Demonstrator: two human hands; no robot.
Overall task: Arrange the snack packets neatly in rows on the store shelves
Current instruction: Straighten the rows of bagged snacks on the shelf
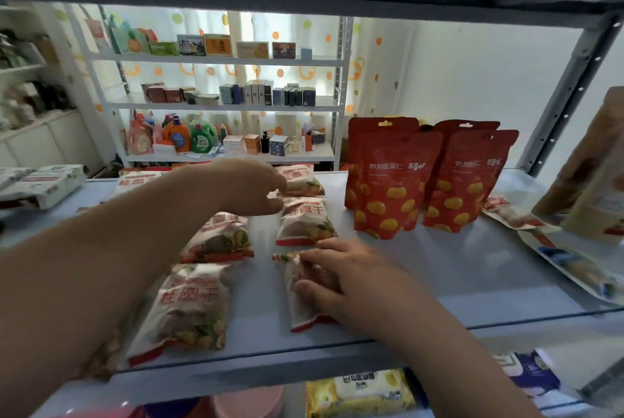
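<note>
I count six white snack packets (305, 222) lying flat on the shelf (439, 282), in two columns of three running from front to back. They are pillowy, crinkled plastic bags with red lettering, printed fruit and a red strip along one end.

My right hand (341, 277) rests on the front right packet (300, 313). The fingers are laid over its far end and the thumb is curled onto its face, so I am gripping it.

My left hand (250, 188) reaches to the back of the shelf. Its fingertips are at the gap between the two rear packets of the right column. It is blurred, and I cannot tell whether it pinches anything.

To the right stand at least four red pouches (391, 181), glossy and flat-faced, dotted with yellow ovals and overlapping one another. A seventh white packet (513, 213) lies just beside them.

Further right are two tall brown paper bags (591, 181), matte and leaning. The shelf itself is smooth, pale and slightly reflective.
</note>
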